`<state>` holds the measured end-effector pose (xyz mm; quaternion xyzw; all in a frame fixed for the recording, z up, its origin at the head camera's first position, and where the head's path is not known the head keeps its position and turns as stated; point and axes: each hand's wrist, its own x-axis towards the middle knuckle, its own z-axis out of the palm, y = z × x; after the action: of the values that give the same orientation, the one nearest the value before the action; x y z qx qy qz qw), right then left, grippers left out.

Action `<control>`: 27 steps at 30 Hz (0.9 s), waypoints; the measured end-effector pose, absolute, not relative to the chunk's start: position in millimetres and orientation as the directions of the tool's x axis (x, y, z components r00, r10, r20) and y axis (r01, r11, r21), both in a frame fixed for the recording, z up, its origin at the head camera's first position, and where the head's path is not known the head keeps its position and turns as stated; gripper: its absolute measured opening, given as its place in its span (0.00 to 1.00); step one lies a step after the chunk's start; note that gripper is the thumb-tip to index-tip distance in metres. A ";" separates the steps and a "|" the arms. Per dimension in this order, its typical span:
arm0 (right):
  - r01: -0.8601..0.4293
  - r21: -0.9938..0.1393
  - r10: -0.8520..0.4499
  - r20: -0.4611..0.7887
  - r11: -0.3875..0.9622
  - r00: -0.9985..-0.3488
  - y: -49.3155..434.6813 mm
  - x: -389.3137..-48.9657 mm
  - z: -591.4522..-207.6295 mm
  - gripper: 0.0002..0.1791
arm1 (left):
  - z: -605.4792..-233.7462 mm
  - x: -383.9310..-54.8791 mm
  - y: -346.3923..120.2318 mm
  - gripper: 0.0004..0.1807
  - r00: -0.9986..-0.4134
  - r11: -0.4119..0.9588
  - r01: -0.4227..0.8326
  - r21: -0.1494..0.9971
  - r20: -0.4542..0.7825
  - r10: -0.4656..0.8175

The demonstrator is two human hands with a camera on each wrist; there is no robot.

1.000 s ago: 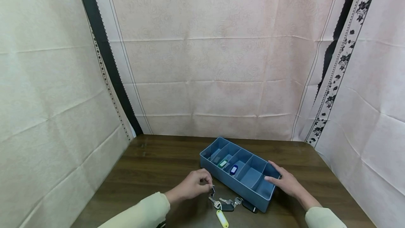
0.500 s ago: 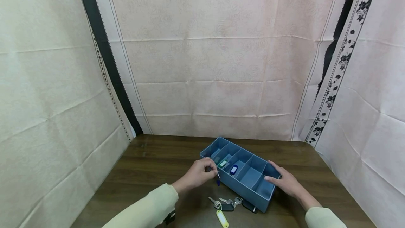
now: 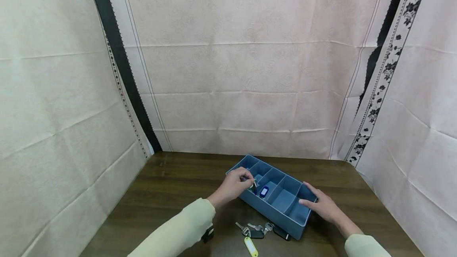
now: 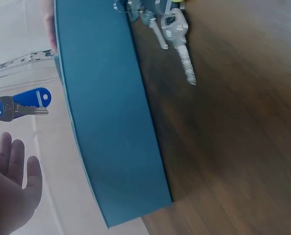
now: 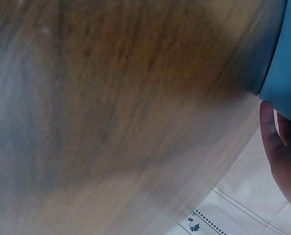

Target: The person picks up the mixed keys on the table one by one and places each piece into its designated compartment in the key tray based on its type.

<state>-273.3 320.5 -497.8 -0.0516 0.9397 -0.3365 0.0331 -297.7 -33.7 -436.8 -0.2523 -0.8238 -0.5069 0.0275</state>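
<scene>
A blue divided box (image 3: 282, 214) sits at a slant on the wooden table. My left hand (image 3: 233, 185) is over its near long side, pinching a key ring between thumb and fingertips. From the ring hang a key (image 4: 30, 108) and a blue key tag (image 4: 41, 97), over a compartment holding a green-tagged key, now largely covered. A dark blue key tag (image 3: 264, 192) lies in the adjoining compartment. My right hand (image 3: 323, 205) holds the box's right end, thumb over the rim and fingers along the outside; in the right wrist view a fingertip (image 5: 266, 108) touches the box corner.
In front of the box lie several keys (image 3: 244, 230), a yellow key tag (image 3: 251, 246) and a dark key fob (image 3: 256, 234). Another black fob (image 3: 281, 232) lies against the box's near wall. Pale cloth (image 3: 228, 70) hangs behind and on both sides of the table.
My left hand has lifted the blue-tagged key from beside the other keys, carrying it up and right over the box. The right hand and the box have stayed in place.
</scene>
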 end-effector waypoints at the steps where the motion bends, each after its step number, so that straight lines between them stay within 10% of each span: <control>1: -0.074 -0.636 -0.119 -0.028 0.768 -0.993 320.7 -273.5 -498.2 0.47 | -435.8 -299.2 -31.1 0.04 -0.874 0.358 0.441 0.823 0.303 0.380; 27: -0.071 -0.630 -0.112 -0.026 0.773 -0.993 322.0 -275.8 -501.6 0.48 | -433.1 -333.5 30.7 0.05 -0.924 0.340 0.368 0.865 0.299 0.240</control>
<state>-275.8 322.0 -501.6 -0.0487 0.9411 -0.3331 0.0309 -333.5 30.7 -433.1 -0.1862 -0.8163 -0.5436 0.0590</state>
